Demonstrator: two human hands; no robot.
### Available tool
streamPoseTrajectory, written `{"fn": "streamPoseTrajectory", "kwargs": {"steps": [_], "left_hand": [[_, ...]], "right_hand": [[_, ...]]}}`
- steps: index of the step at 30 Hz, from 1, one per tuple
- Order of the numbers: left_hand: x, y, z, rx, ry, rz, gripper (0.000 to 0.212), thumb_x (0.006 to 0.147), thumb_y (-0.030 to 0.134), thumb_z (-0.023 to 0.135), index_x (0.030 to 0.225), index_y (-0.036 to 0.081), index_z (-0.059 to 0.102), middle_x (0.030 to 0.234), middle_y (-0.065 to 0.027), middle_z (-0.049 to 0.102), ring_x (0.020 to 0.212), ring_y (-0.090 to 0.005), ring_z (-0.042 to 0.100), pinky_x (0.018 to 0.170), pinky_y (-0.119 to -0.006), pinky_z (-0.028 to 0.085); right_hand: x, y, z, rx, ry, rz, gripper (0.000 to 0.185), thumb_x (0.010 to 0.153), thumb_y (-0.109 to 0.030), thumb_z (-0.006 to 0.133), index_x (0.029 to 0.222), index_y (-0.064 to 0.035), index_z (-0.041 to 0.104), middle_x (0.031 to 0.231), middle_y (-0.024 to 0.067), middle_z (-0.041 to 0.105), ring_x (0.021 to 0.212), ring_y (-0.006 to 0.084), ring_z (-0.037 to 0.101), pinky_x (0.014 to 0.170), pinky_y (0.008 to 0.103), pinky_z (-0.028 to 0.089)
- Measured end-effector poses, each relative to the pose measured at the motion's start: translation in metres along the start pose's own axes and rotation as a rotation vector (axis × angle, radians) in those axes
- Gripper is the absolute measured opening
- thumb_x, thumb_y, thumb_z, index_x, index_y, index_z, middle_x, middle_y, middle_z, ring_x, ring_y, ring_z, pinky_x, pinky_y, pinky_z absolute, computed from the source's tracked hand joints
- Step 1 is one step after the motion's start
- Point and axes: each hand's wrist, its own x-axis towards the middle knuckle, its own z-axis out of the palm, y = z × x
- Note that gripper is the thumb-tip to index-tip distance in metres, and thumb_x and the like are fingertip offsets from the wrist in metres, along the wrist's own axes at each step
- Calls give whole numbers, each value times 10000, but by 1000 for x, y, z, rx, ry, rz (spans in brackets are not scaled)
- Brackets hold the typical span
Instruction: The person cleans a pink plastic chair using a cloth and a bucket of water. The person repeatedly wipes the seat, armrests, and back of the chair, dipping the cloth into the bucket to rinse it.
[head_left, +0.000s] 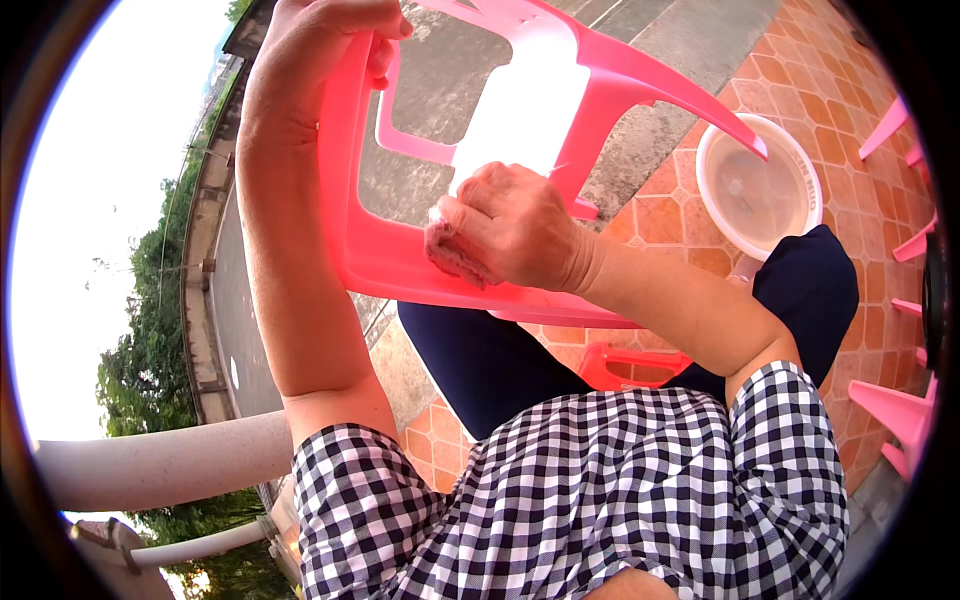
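A pink plastic chair (390, 247), tilted on its side, spans the space before me; strong light whitens its middle. My left hand (337, 30) grips the chair's frame at the top left, thumb and fingertips curled over the edge. Lower down, my right hand (517, 225) is closed on a reddish-brown cloth (454, 255), which it presses against the chair's broad lower rail. One chair leg reaches over the rim of a round white tub (703, 176) of cloudy water at the right.
Below the chair, a red plastic stool (592, 364) stands between my legs on orange floor tiles (660, 217). More pink plastic furniture (892, 420) lines the right edge. White railing pipes (165, 461) run at the lower left, with a concrete strip beyond the tiles.
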Motion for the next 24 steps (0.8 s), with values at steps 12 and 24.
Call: {"fn": "streamPoseTrajectory", "kwargs": {"steps": [12, 24], "left_hand": [[-8, 13, 19, 14, 90, -47, 214, 652, 71, 631, 857, 12, 636, 686, -77, 630, 511, -162, 564, 478, -300, 460], [-17, -7, 10, 28, 62, 60, 285, 646, 104, 626, 919, 23, 650, 654, -34, 595, 509, -134, 537, 481, -268, 443]], "right_hand": [[29, -61, 10, 519, -48, 297, 274, 822, -17, 725, 1089, -58, 680, 1031, 117, 702, 872, 284, 703, 749, 362, 578], [-45, -32, -25, 733, -350, 641, 261, 818, 93, 672, 1054, -9, 719, 973, 99, 736, 875, 189, 716, 783, 302, 583]]}}
